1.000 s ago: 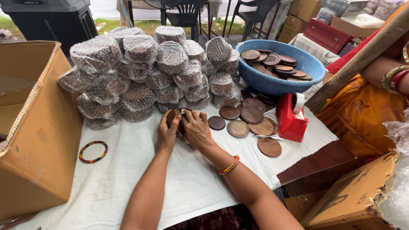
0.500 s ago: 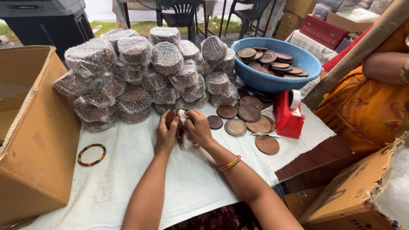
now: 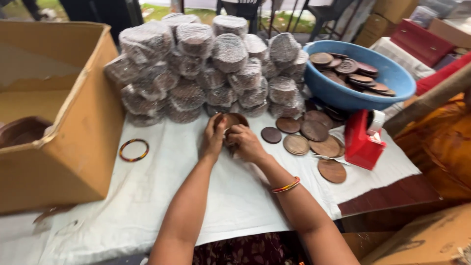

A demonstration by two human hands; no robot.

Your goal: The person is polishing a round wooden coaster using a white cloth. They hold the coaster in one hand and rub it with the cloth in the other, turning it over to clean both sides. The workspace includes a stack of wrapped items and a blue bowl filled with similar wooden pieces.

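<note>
Centre of frame, just below the heap: my left hand (image 3: 214,140) and right hand (image 3: 245,142) meet over a small stack of round wooden discs (image 3: 231,120), both closed around it, fingers curled on the rim from opposite sides. The stack sits just above the white cloth covering the bench (image 3: 162,196), touching both palms; a dark brown top face shows between the thumbs. Whether any wrap is already on it I can't tell, the hands hide most of it.

To hold it well, imo: keep the discs squared edge to edge w/ even pressure from both sides, thumbs on top so nothing slides, stack low over the cloth so a slip costs little.

The discs look flat, thin, dark-stained, smooth-edged, approx. coaster-shaped. More loose discs (image 3: 306,137) lie spread to the right of centre, some lighter brown, one apart near the cloth's edge. Upper centre, a pile of wrapped bundles (image 3: 206,73) in clear film. Upper right, a blue bowl (image 3: 392,78) holds more discs, some w/ carved tops. A red tape dispenser (image 3: 360,142) stands right of the loose ones. A striped bangle (image 3: 133,150) lies left of centre, beside an open cardboard box (image 3: 78,122) filling the left side. Another person's orange garment (image 3: 441,147) shows at right edge.
</note>
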